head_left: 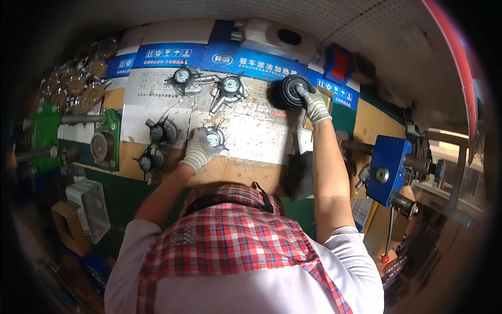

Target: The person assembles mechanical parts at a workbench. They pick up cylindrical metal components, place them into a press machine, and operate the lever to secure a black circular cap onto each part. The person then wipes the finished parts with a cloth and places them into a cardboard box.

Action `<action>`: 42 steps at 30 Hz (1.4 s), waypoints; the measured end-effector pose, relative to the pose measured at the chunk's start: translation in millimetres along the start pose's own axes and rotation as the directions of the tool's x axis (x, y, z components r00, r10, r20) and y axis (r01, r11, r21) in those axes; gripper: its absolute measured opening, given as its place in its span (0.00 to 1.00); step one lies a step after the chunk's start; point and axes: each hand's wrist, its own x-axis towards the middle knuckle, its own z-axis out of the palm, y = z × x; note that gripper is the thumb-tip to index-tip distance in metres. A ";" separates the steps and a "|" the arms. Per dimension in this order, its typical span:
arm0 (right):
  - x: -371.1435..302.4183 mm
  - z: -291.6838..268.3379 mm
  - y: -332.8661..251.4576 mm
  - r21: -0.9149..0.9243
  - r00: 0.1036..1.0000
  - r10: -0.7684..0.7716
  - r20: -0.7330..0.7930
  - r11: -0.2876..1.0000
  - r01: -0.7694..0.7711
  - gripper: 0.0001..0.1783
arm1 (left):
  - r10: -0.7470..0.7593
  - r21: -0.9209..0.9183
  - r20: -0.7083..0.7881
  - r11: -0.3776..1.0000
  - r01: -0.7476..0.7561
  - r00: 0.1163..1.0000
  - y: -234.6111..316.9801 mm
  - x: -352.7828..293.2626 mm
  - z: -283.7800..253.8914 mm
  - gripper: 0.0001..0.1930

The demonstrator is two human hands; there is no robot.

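Note:
My left hand [198, 150], in a striped knit glove, is closed at the side of a silvery metal casting [215, 138] with a pale disc in its middle and arms around it. Its fingers are partly hidden. My right hand [317, 106], gloved the same way, reaches to a round black canister-like thing [293, 92], with fingers bent over its top. Two similar castings lie farther off, one [183, 77] beside another [230, 87]. Left of my left hand are two darker castings, one [163, 132] just beyond the other [151, 158].
Flattened cardboard [251, 125] covers the bench. Many metal parts [78, 83] are heaped at the far left, beyond a green fixture [107, 138]. A blue press-like machine [387, 170] with a lever stands at right. At the back lies a silvery housing [277, 39].

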 end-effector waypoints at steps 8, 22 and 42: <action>-51.3 -60.2 53.8 -0.498 0.773 -0.198 -0.603 0.850 -0.171 0.26 | 0.245 -0.167 0.109 0.960 -0.226 0.963 60.9 -12.3 61.7 0.45; -97.2 -77.4 65.8 -0.216 0.893 -0.003 -0.449 0.971 -0.106 0.15 | 0.528 0.086 0.030 0.844 -0.529 0.849 39.7 32.8 79.8 0.35; -261.5 -33.7 -126.8 -0.768 0.683 -0.425 0.594 -0.047 0.639 0.16 | 0.493 -0.513 0.438 0.824 -0.242 0.752 165.0 -60.9 -61.0 0.20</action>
